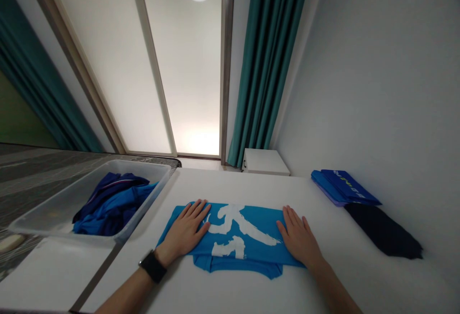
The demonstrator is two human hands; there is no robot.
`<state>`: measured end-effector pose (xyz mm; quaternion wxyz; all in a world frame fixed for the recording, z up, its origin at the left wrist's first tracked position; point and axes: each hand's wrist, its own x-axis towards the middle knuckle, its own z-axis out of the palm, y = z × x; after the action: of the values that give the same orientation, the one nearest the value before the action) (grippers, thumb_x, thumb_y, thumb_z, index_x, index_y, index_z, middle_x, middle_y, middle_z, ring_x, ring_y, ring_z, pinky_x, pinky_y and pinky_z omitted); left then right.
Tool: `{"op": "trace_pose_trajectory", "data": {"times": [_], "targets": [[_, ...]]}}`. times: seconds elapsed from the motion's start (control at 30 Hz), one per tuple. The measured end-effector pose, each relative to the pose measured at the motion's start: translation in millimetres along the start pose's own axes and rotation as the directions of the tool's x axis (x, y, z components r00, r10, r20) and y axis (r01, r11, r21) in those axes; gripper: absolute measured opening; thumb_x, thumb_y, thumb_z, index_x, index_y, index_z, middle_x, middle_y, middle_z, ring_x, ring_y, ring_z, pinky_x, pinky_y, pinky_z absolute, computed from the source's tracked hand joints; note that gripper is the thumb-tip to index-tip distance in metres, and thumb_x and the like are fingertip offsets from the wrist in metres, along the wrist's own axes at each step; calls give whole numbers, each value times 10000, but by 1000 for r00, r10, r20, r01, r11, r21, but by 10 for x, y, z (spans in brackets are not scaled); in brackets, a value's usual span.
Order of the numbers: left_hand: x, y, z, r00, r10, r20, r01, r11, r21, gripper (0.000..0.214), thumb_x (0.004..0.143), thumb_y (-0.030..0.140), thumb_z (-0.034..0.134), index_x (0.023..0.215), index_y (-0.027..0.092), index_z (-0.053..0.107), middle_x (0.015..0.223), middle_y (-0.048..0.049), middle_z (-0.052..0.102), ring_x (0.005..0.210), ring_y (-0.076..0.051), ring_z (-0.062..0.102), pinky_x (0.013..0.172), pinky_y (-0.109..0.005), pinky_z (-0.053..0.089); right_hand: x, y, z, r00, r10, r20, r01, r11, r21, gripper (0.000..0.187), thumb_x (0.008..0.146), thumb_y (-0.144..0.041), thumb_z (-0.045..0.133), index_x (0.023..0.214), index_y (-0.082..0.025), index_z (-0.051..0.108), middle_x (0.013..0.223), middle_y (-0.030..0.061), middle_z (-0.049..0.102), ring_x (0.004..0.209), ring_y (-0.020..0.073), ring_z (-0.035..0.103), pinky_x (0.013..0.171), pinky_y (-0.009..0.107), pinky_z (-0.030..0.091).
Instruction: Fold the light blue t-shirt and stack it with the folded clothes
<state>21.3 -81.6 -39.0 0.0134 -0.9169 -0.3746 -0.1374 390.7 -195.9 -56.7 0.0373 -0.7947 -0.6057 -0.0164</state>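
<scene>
A bright blue T-shirt [251, 249] with large white brush-style lettering lies folded over on the white table in front of me. Its neckline edge sticks out at the near side. My left hand [187, 228] rests flat on the shirt's left part, fingers stretched out; a dark watch is on that wrist. On the right end of the shirt lies my right hand [298, 235], also flat with fingers extended. Neither hand grips the cloth. What is under the palms is hidden.
A translucent plastic bin [39, 216] on the left holds crumpled blue and navy clothes [115, 204]. Folded blue garments [347, 187] and a black folded cloth [386, 230] lie at the right by the wall. A small white cabinet [266, 162] stands beyond the table [230, 185].
</scene>
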Motion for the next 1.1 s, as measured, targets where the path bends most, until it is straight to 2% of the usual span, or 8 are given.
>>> {"op": "trace_pose_trajectory", "data": {"times": [0.17, 0.37, 0.53, 0.67, 0.77, 0.83, 0.97, 1.1], "targets": [[-24, 145, -262, 999, 32, -15, -33, 999, -42, 451, 990, 420, 409, 1381, 227, 523, 1465, -91, 485, 1357, -282, 421, 1133, -510, 325, -96, -68, -114, 985, -139, -101, 142, 990, 22, 608, 990, -467, 253, 1482, -130, 368, 1559, 106, 314, 1449, 259, 249, 1188, 536, 130], [-325, 275, -491, 986, 165, 39, -160, 981, -110, 411, 940, 351, 539, 1343, 272, 532, 1397, -65, 534, 1277, -271, 476, 1058, -455, 418, -559, -118, -182, 888, -428, -168, 446, 890, 92, 509, 987, -469, 378, 1454, -272, 426, 1520, 34, 407, 1402, 247, 356, 1176, 496, 250], [-633, 121, -533, 977, 212, 23, -211, 977, -14, 277, 944, 332, 559, 1207, 260, 609, 1177, -56, 647, 1070, -239, 591, 939, -395, 465, -796, 108, -59, 807, -511, -297, 550, 833, 62, 438, 926, -451, 542, 1339, -310, 562, 1368, 40, 580, 1255, 254, 532, 1058, 421, 430], [-783, -71, -627, 973, 231, 3, -231, 969, 92, 221, 975, 236, 501, 1154, 257, 629, 1067, -36, 686, 952, -215, 628, 882, -362, 463, -807, 333, 4, 762, -526, -378, 582, 812, 42, 357, 925, -357, 548, 1276, -322, 607, 1266, 28, 646, 1166, 217, 595, 1010, 370, 463], [-855, -194, -680, 978, 208, -25, -205, 974, 98, 286, 978, 174, 466, 1207, 271, 607, 1114, -29, 686, 996, -209, 628, 919, -348, 452, -761, 491, 33, 741, -506, -441, 567, 824, 8, 374, 920, -295, 500, 1280, -294, 602, 1237, 40, 662, 1132, 219, 614, 991, 387, 465], [-889, -252, -675, 984, 173, -45, -167, 980, 103, 295, 979, 169, 449, 1202, 271, 612, 1129, -30, 686, 1005, -206, 629, 920, -343, 456, -725, 580, 70, 746, -464, -478, 526, 851, -5, 354, 914, -297, 471, 1227, -269, 633, 1206, 57, 677, 1093, 237, 633, 981, 425, 460], [-894, -293, -602, 989, 89, -122, -75, 990, 117, 240, 974, 224, 444, 1084, 249, 656, 1071, -40, 706, 950, -219, 650, 866, -353, 491, -679, 656, 152, 822, -306, -480, 389, 918, 82, 295, 904, -360, 462, 1049, -251, 694, 1127, 81, 708, 1034, 268, 657, 923, 458, 477], [-792, -272, -588, 966, -24, -257, 18, 999, -26, 215, 973, 269, 421, 1033, 216, 620, 1004, -50, 710, 895, -198, 680, 795, -298, 529, -633, 575, 70, 876, -93, -473, 250, 927, 281, 310, 898, -364, 417, 1025, -228, 664, 1076, 105, 711, 1003, 283, 659, 858, 466, 516]]}}
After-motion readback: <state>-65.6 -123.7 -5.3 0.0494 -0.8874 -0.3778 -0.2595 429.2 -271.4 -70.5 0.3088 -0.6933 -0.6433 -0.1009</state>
